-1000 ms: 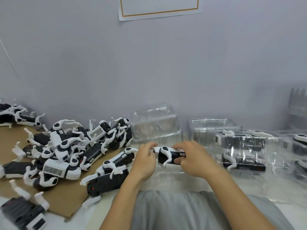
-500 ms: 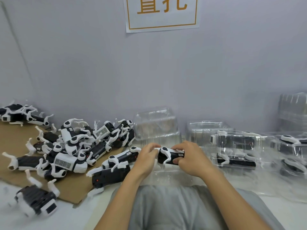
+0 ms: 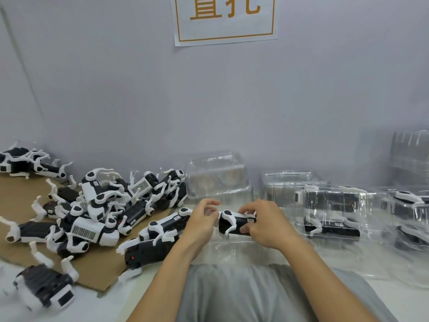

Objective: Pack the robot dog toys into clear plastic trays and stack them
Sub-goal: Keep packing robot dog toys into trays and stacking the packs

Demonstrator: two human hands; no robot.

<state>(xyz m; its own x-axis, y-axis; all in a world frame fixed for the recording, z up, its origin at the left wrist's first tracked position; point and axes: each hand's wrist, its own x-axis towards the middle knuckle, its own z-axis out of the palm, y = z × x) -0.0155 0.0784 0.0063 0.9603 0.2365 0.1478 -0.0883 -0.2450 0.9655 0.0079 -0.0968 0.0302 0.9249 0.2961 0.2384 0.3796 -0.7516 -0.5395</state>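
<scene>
Hands meet at the centre of the frame over a clear tray (image 3: pixel 232 249) that lies on the bench (image 3: pixel 394 298) just ahead of the person's grey lap. The right hand (image 3: pixel 262 226) grips a black-and-white robot dog toy (image 3: pixel 234 225) round its body, thumb underneath and fingers curled over the top. The left hand (image 3: pixel 200 223) sits at the toy's left end with fingers bent, fingertips close to it; whether they pinch a part of it cannot be told.

Just left of the left wrist, two more toys (image 3: pixel 160 238) lie side by side, crossing the edge of a brown cardboard sheet (image 3: pixel 97 268). Further left, a heap of toys (image 3: pixel 111 205) covers the cardboard up to the wall, and one blurred toy (image 3: pixel 46 287) lies at the lower left, beside the cardboard's near edge.

Behind the hands stand stacks of empty trays (image 3: pixel 218 180) against the wall. To the right, filled trays (image 3: pixel 334 212) crowd the bench out to the frame's right edge. Bare bench shows only at the lower right corner and the lower left. A paper sign (image 3: pixel 225 19) hangs on the wall at the top centre.
</scene>
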